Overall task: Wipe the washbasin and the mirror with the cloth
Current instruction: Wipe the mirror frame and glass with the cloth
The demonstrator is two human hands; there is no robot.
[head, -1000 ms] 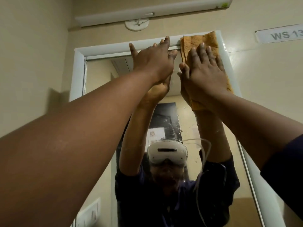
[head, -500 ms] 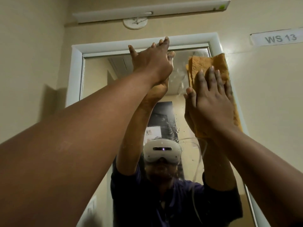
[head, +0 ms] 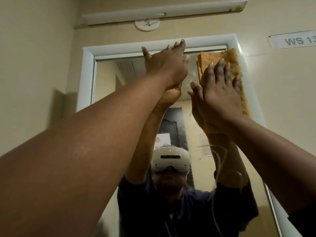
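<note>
A tall mirror [head: 109, 79] in a white frame [head: 87, 74] fills the wall ahead. An orange-brown cloth [head: 217, 60] lies flat against the mirror's upper right corner, partly over the frame. My right hand [head: 220, 93] presses the cloth to the glass with straight, spread fingers. My left hand [head: 167, 65] rests flat on the glass just below the top of the frame, fingers straight, holding nothing. The washbasin is out of view.
A tube light [head: 162, 12] and a round white fitting [head: 147, 24] sit on the wall above the mirror. A label reading WS 13 [head: 294, 41] is at the upper right. Beige walls flank the mirror on both sides.
My right hand slid the cloth down from the top corner, then back up towards it. My left hand stayed pressed near the top of the mirror.
</note>
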